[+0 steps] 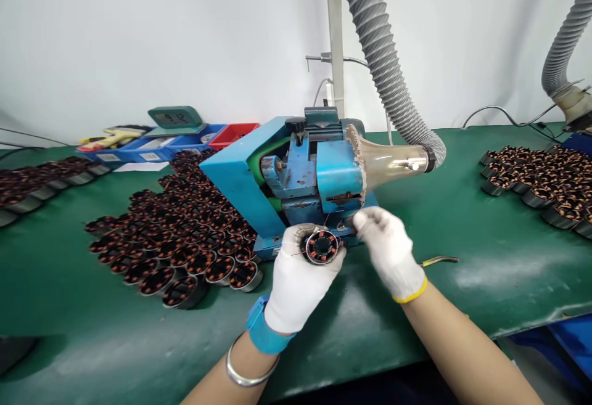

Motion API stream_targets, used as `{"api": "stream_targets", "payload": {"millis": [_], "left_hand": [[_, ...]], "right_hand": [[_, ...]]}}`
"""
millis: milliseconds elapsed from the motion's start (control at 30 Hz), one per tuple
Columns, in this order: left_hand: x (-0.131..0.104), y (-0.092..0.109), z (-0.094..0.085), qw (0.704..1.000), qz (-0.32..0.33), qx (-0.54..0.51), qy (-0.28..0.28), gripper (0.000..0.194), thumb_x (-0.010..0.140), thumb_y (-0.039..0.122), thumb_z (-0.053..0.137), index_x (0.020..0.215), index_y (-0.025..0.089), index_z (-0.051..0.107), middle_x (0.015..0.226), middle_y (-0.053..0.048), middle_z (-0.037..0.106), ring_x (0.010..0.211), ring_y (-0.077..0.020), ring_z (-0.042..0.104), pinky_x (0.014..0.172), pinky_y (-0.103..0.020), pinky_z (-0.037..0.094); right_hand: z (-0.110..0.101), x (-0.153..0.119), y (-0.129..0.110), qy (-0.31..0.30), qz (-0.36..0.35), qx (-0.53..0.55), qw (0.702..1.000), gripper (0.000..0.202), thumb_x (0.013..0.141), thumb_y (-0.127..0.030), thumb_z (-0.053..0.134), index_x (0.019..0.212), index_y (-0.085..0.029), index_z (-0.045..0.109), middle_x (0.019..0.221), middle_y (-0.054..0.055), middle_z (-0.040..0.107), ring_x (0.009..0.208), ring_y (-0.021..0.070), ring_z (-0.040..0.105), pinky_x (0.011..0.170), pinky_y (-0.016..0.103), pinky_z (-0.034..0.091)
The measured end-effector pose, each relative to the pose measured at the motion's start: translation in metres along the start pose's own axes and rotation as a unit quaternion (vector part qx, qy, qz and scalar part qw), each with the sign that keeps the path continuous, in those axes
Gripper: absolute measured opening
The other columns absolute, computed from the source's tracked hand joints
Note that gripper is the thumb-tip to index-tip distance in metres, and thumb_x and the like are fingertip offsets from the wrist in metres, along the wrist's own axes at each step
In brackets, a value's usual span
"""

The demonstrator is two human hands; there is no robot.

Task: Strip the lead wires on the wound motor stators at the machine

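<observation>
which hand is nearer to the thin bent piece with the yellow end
Right. The right hand is just beside the bent piece, glove cuff closest; the left hand is farther off, holding a copper-wound ring before the blue machine.

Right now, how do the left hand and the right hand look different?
The left hand holds a round part with copper coils, but the right hand is beside it, and I can't tell if its fingers pinch anything. The left hand has a blue band and a silver bangle at its wrist, while the right hand has a yellow glove edge. Both wear white gloves.
</observation>
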State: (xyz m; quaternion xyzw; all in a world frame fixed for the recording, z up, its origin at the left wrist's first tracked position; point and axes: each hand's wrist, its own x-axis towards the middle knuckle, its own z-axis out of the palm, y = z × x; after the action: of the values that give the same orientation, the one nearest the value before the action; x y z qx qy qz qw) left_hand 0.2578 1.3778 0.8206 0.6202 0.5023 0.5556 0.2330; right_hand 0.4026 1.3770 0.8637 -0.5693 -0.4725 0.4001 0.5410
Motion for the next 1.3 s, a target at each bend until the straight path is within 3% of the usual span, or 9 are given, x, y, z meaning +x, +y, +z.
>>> {"api": "stream_targets", "payload": {"millis": [67, 133, 267, 500, 1033, 1167, 1300], "left_hand": [[-0.001, 0.000, 0.002, 0.998, -0.027, -0.053, -0.026, 0.044, 0.065, 0.028, 0.076, 0.101, 0.021, 0.051, 0.089, -0.002, 0.066, 0.078, -0.0192, 0.066, 0.074, -0.035, 0.057], [-0.001, -0.001, 0.003, 0.992, -0.048, -0.107, -0.050, 0.045, 0.067, 0.027, 0.072, 0.107, 0.022, 0.051, 0.095, -0.003, 0.067, 0.086, -0.0209, 0.068, 0.080, -0.038, 0.057], [0.003, 0.003, 0.004, 0.985, -0.075, -0.128, -0.092, 0.054, 0.067, 0.021, 0.070, 0.118, 0.021, 0.051, 0.114, -0.008, 0.066, 0.105, -0.0246, 0.065, 0.096, -0.043, 0.053], [0.020, 0.012, 0.018, 0.991, -0.043, -0.100, -0.075, 0.043, 0.067, 0.023, 0.070, 0.107, 0.017, 0.057, 0.103, -0.009, 0.069, 0.096, -0.0251, 0.067, 0.090, -0.042, 0.054], [0.038, 0.030, 0.030, 0.997, -0.044, 0.055, -0.042, 0.031, 0.066, 0.030, 0.071, 0.091, 0.020, 0.057, 0.081, -0.005, 0.069, 0.075, -0.0247, 0.066, 0.069, -0.036, 0.051], [0.034, 0.030, 0.030, 0.996, -0.054, 0.058, -0.031, 0.035, 0.063, 0.031, 0.074, 0.092, 0.020, 0.057, 0.081, -0.004, 0.069, 0.076, -0.0251, 0.067, 0.070, -0.037, 0.051], [0.013, 0.019, 0.023, 0.999, -0.037, 0.012, -0.030, 0.043, 0.062, 0.031, 0.076, 0.099, 0.020, 0.055, 0.087, -0.004, 0.067, 0.080, -0.0251, 0.066, 0.073, -0.039, 0.053]], "right_hand": [[0.012, -0.012, -0.002, -0.061, 0.024, -0.087, 0.994, 0.039, 0.063, -0.038, 0.078, 0.097, -0.021, 0.069, 0.093, 0.004, 0.069, 0.083, 0.0204, 0.065, 0.079, 0.036, 0.053], [0.022, -0.020, -0.001, -0.074, 0.022, -0.116, 0.990, 0.053, 0.056, -0.031, 0.081, 0.106, -0.022, 0.068, 0.105, 0.006, 0.068, 0.094, 0.0237, 0.065, 0.087, 0.039, 0.053], [0.026, -0.017, 0.010, -0.074, 0.003, -0.017, 0.997, 0.052, 0.061, -0.035, 0.078, 0.109, -0.018, 0.066, 0.107, 0.009, 0.069, 0.096, 0.0244, 0.067, 0.089, 0.040, 0.055], [0.012, 0.002, 0.024, -0.058, -0.098, 0.067, 0.991, 0.046, 0.071, -0.029, 0.073, 0.113, -0.015, 0.064, 0.109, 0.010, 0.069, 0.098, 0.0236, 0.067, 0.091, 0.039, 0.055], [0.012, 0.012, 0.019, -0.058, -0.094, 0.144, 0.983, 0.030, 0.081, -0.030, 0.064, 0.108, -0.020, 0.068, 0.099, 0.004, 0.073, 0.091, 0.0197, 0.068, 0.084, 0.032, 0.056], [0.011, 0.012, 0.022, -0.049, -0.088, 0.137, 0.985, 0.035, 0.078, -0.034, 0.067, 0.110, -0.019, 0.066, 0.101, 0.005, 0.072, 0.092, 0.0202, 0.068, 0.087, 0.034, 0.055], [0.006, 0.004, 0.019, -0.048, -0.078, 0.093, 0.991, 0.035, 0.071, -0.038, 0.072, 0.098, -0.016, 0.068, 0.092, 0.008, 0.071, 0.083, 0.0213, 0.067, 0.077, 0.035, 0.057]]}}
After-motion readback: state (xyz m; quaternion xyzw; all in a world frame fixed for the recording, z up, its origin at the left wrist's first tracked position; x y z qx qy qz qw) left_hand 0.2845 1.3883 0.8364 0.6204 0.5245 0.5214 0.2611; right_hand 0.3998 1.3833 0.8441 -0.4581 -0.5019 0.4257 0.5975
